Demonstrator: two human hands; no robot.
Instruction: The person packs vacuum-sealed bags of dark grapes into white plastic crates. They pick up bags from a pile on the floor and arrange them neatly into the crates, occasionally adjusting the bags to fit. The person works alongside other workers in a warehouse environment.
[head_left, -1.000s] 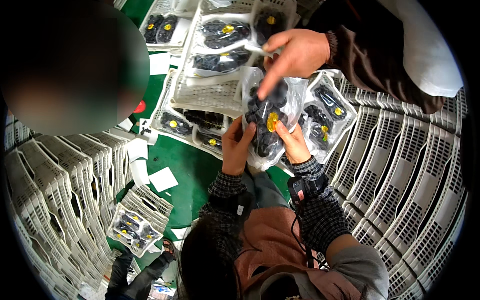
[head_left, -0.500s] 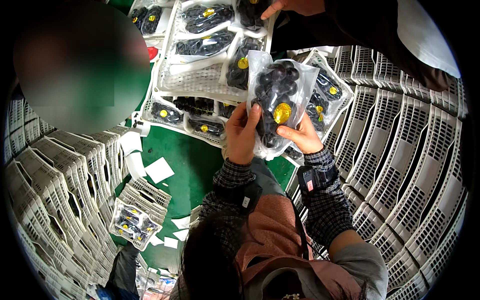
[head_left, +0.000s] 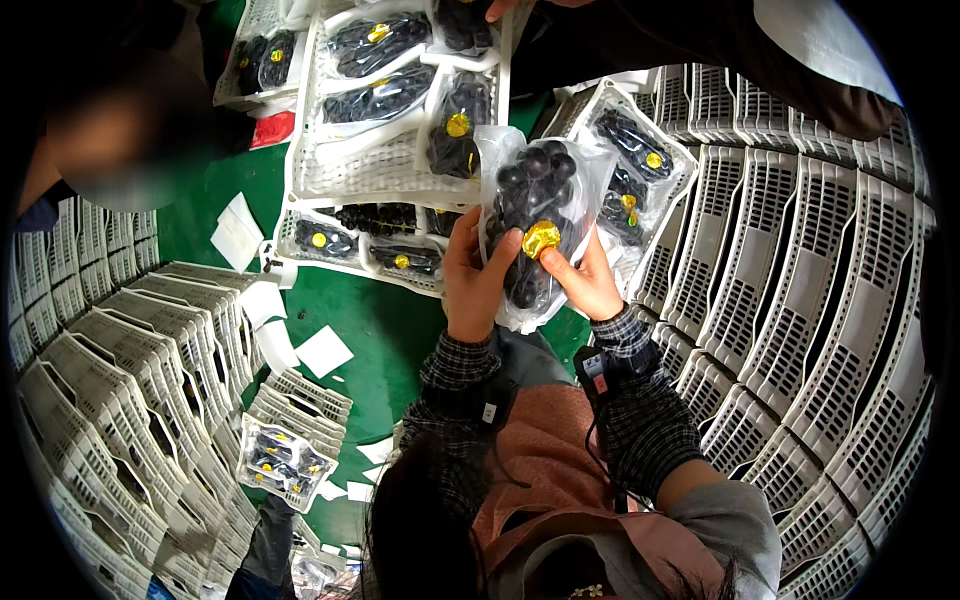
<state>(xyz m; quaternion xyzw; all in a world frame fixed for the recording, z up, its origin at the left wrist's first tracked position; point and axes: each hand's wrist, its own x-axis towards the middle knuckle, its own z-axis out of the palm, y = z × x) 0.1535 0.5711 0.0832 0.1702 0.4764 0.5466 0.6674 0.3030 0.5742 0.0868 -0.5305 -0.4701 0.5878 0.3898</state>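
Note:
Between my two hands is a clear bag of dark grapes (head_left: 535, 190), held upright in front of me. A round gold sticker (head_left: 541, 238) shows on its front. My left hand (head_left: 476, 278) grips the bag's left side, thumb pressed beside the sticker. My right hand (head_left: 588, 280) closes on the lower right side, its thumb at the sticker's edge. Just beyond the bag stands a white plastic crate (head_left: 400, 185) with several bagged grape bunches, white padding between them. Another crate (head_left: 672, 205) with bagged grapes lies to the right.
Stacked white crates (head_left: 790, 270) line the right side, and more stacks (head_left: 130, 350) rise on the left. White paper sheets (head_left: 324, 351) lie scattered on the green floor (head_left: 385, 325). Another person's hand (head_left: 497, 8) reaches over the far crate. A blurred person is at upper left.
The grape bag has moved slightly left and down in my hands, and my right thumb now lies at the sticker. The blurred person at upper left has shifted left. The view has shifted a little.

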